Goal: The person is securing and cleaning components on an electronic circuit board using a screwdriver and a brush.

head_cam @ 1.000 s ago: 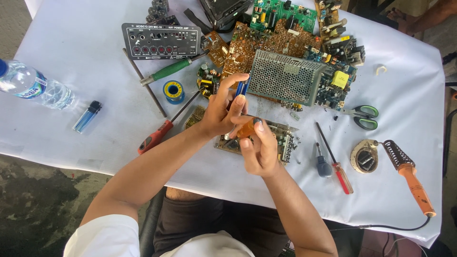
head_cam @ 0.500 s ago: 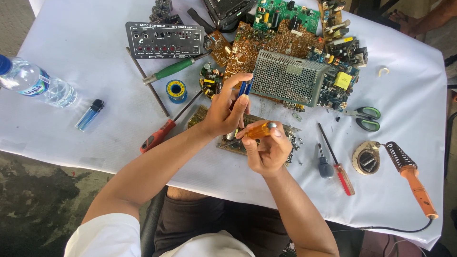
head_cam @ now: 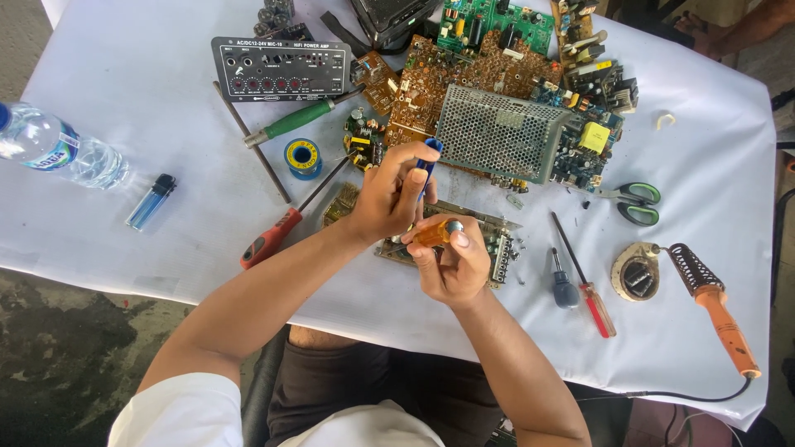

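Head view: my left hand point(head_cam: 387, 199) has its fingers clamped on a blue-handled tool point(head_cam: 426, 170), held upright over the circuit board point(head_cam: 497, 240) at the tabletop's point(head_cam: 149, 99) near edge. My right hand point(head_cam: 451, 263) has its fingers closed around an amber screwdriver handle point(head_cam: 436, 233), just above the same board. A red screwdriver point(head_cam: 273, 236) lies left; a metal mesh cage point(head_cam: 501, 132) sits behind; a soldering iron point(head_cam: 716, 302) rests far right.

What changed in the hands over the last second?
Very little. The right hand tilted its amber-handled tool slightly flatter; the left hand kept gripping the blue-handled tool over the circuit board. Nothing was let go; the table's other tools stayed put.
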